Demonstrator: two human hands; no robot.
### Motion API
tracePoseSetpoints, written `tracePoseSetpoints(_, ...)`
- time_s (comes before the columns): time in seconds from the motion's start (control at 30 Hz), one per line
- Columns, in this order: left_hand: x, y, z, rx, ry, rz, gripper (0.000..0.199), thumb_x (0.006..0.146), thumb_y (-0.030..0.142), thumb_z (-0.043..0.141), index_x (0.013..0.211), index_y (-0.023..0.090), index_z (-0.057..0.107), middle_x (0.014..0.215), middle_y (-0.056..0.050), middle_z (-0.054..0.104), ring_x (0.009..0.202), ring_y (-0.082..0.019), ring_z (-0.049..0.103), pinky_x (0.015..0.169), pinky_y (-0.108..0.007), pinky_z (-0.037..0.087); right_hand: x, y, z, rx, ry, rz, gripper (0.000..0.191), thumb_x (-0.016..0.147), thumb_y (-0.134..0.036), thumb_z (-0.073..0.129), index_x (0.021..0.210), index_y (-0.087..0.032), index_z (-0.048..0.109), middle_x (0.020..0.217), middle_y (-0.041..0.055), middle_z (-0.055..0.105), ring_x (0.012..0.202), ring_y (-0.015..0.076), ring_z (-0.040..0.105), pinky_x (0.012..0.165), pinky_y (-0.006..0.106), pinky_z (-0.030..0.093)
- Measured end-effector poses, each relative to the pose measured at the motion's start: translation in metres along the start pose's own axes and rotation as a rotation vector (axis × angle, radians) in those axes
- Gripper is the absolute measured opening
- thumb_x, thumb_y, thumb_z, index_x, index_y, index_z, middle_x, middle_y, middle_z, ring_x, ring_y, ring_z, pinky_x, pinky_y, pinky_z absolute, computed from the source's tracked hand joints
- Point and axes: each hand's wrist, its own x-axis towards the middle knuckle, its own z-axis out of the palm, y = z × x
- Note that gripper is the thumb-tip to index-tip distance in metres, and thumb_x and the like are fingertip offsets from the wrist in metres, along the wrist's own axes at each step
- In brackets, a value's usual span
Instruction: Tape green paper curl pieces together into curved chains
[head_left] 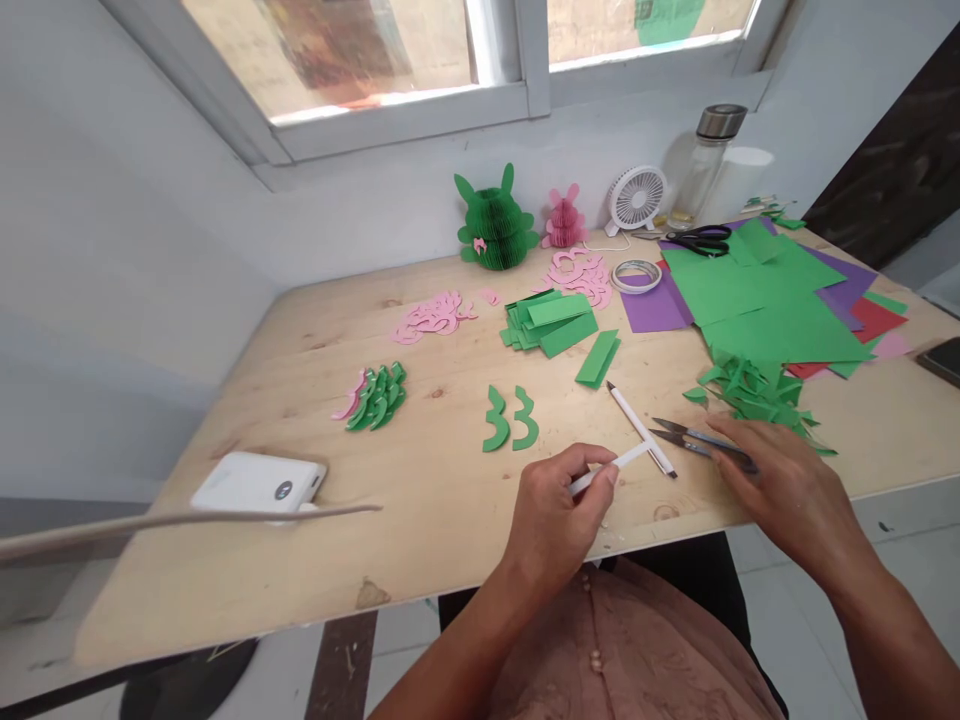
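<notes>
My left hand (559, 500) pinches a narrow white strip (628, 456) between thumb and fingers, its far end reaching over a white pen (628, 412) on the table. Under my right hand (787, 490) is a pair of dark thread snips (694, 440), the fingers and thumb on its handle and the blades pointing left, slightly apart. Two green scalloped paper cutouts (496, 420) lie left of the pen. A folded green paper piece (598, 358) lies beyond it.
Green scraps (754, 390) lie beyond my right hand, near coloured sheets (780, 320) bearing black scissors (701, 240). A tape roll (636, 277), folded green papers (551, 322), pink cutouts (431, 317), green cutouts (379, 398) and a white power bank (255, 482) are around. Honeycomb paper figures (496, 225) stand behind.
</notes>
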Motion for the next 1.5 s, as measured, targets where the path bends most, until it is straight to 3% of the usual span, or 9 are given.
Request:
tracePoseSetpoints(0.13, -0.001, -0.002, -0.001, -0.024, 0.016, -0.016, 0.019, 0.08, 0.029, 0.056, 0.081, 0.016, 0.069, 0.052, 0.003, 0.048, 0.046, -0.008, 0.036, 0.044, -0.021, 0.027, -0.003, 0.015, 0.01, -0.064, -0.11, -0.064, 0.034, 0.089, -0.036, 0.045, 0.111, -0.017, 0.061, 0.102, 0.0111, 0.066, 0.092, 0.0284, 0.059, 0.077, 0.042, 0.046)
tracePoseSetpoints(0.33, -0.003, -0.006, -0.007, -0.054, 0.035, -0.057, 0.02, 0.079, 0.032, 0.058, 0.082, 0.016, 0.069, 0.06, 0.001, 0.058, 0.051, -0.009, 0.041, 0.047, -0.02, 0.03, 0.005, 0.02, 0.02, -0.113, -0.124, -0.085, 0.03, 0.088, -0.037, 0.046, 0.105, -0.017, 0.062, 0.099, 0.0102, 0.065, 0.086, 0.0258, 0.06, 0.072, 0.037, 0.046)
tracePoseSetpoints(0.7, -0.007, -0.014, -0.013, -0.138, 0.1, -0.086, 0.021, 0.079, 0.035, 0.06, 0.082, 0.016, 0.069, 0.058, 0.002, 0.054, 0.051, -0.008, 0.038, 0.048, -0.02, 0.029, 0.01, 0.009, 0.015, -0.023, -0.146, 0.139, 0.022, 0.079, -0.038, 0.052, 0.086, -0.019, 0.061, 0.078, 0.006, 0.064, 0.073, 0.0251, 0.061, 0.061, 0.035, 0.044)
tracePoseSetpoints(0.77, -0.007, -0.015, -0.013, -0.15, 0.113, -0.089, 0.022, 0.079, 0.036, 0.061, 0.082, 0.016, 0.069, 0.057, 0.003, 0.053, 0.051, -0.008, 0.037, 0.047, -0.02, 0.028, 0.009, 0.006, 0.007, 0.142, -0.128, 0.253, 0.024, 0.077, -0.041, 0.055, 0.087, -0.02, 0.063, 0.079, 0.006, 0.066, 0.071, 0.0242, 0.062, 0.058, 0.034, 0.044)
tracePoseSetpoints(0.97, -0.008, -0.012, -0.015, -0.17, 0.139, -0.094, 0.022, 0.077, 0.036, 0.062, 0.081, 0.016, 0.07, 0.054, 0.003, 0.052, 0.049, -0.008, 0.038, 0.046, -0.02, 0.029, 0.003, -0.028, -0.012, 1.006, -0.204, 0.683, 0.029, 0.074, -0.042, 0.067, 0.092, -0.02, 0.061, 0.073, 0.0039, 0.066, 0.059, 0.0153, 0.057, 0.05, 0.026, 0.044)
tracePoseSetpoints(1.07, -0.008, -0.011, -0.015, -0.176, 0.157, -0.097, 0.022, 0.077, 0.035, 0.062, 0.081, 0.016, 0.07, 0.053, 0.003, 0.052, 0.048, -0.008, 0.038, 0.045, -0.02, 0.029, 0.0, -0.057, -0.011, 1.323, -0.33, 0.808, 0.034, 0.073, -0.041, 0.069, 0.096, -0.018, 0.059, 0.065, -0.001, 0.056, 0.047, 0.007, 0.04, 0.042, 0.021, 0.031)
tracePoseSetpoints(1.13, -0.008, -0.011, -0.015, -0.175, 0.164, -0.094, 0.021, 0.077, 0.035, 0.062, 0.081, 0.016, 0.07, 0.053, 0.003, 0.052, 0.048, -0.008, 0.038, 0.045, -0.019, 0.029, 0.0, -0.073, -0.01, 1.432, -0.336, 0.888, 0.039, 0.073, -0.04, 0.07, 0.103, -0.019, 0.058, 0.059, -0.0061, 0.043, 0.045, 0.0043, 0.028, 0.041, 0.019, 0.021)
tracePoseSetpoints(1.23, -0.009, -0.012, -0.016, -0.175, 0.176, -0.086, 0.021, 0.077, 0.034, 0.062, 0.082, 0.015, 0.07, 0.055, 0.003, 0.054, 0.048, -0.008, 0.038, 0.046, -0.019, 0.03, 0.001, -0.087, -0.01, 1.561, -0.355, 0.953, 0.04, 0.076, -0.041, 0.068, 0.108, -0.018, 0.059, 0.059, -0.0066, 0.038, 0.045, 0.0032, 0.019, 0.042, 0.02, 0.013)
tracePoseSetpoints(1.5, -0.009, -0.014, -0.016, -0.189, 0.188, -0.087, 0.024, 0.078, 0.037, 0.062, 0.083, 0.015, 0.07, 0.058, 0.001, 0.058, 0.05, -0.009, 0.042, 0.046, -0.019, 0.032, 0.0, -0.103, -0.002, 1.631, -0.385, 0.988, 0.043, 0.076, -0.05, 0.067, 0.102, -0.016, 0.064, 0.058, -0.0072, 0.031, 0.045, 0.0029, 0.015, 0.042, 0.021, 0.009)
